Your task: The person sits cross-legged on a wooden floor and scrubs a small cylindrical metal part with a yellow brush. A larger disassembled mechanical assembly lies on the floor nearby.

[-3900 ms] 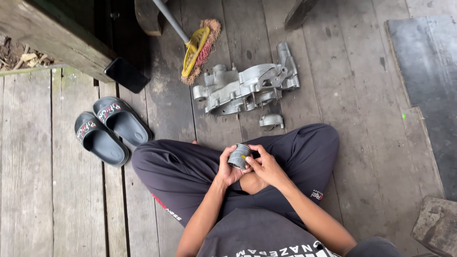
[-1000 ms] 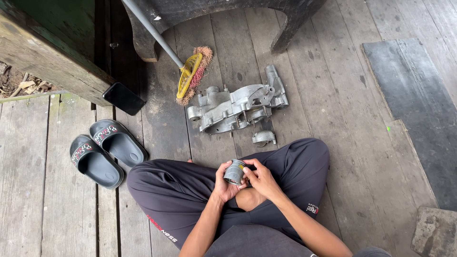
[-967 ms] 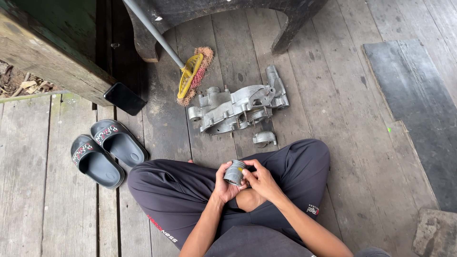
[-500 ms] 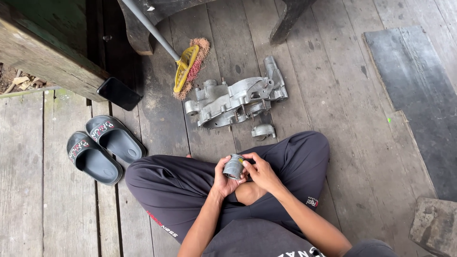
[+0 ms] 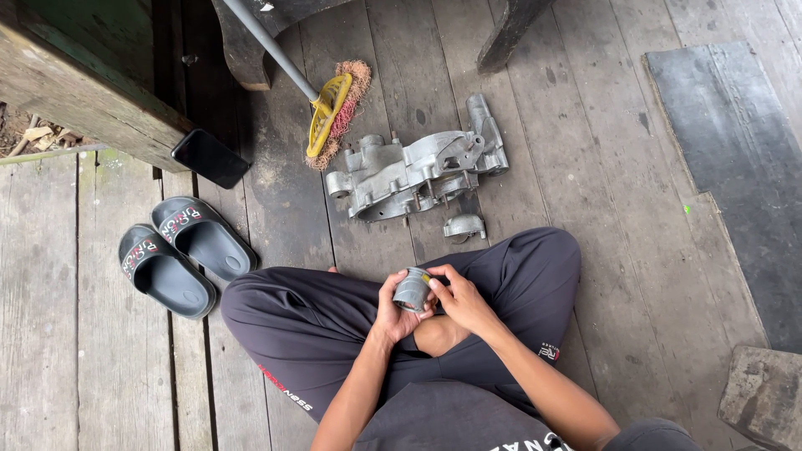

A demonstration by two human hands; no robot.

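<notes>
The left hand (image 5: 393, 307) and the right hand (image 5: 461, 301) are both closed around a small grey metal cylinder (image 5: 413, 290), held between them above the crossed legs. Ahead on the worn wooden plank floor (image 5: 576, 167) lies a cast aluminium engine casing (image 5: 413, 171), with a yellow broom (image 5: 330, 113) beyond it and dark rubber slippers (image 5: 180, 250) at the left

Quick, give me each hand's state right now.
Left hand: closed around the small grey metal cylinder, holding it over the lap.
Right hand: fingers curled on the same cylinder's side; whether it grips or only touches cannot be told.
</notes>
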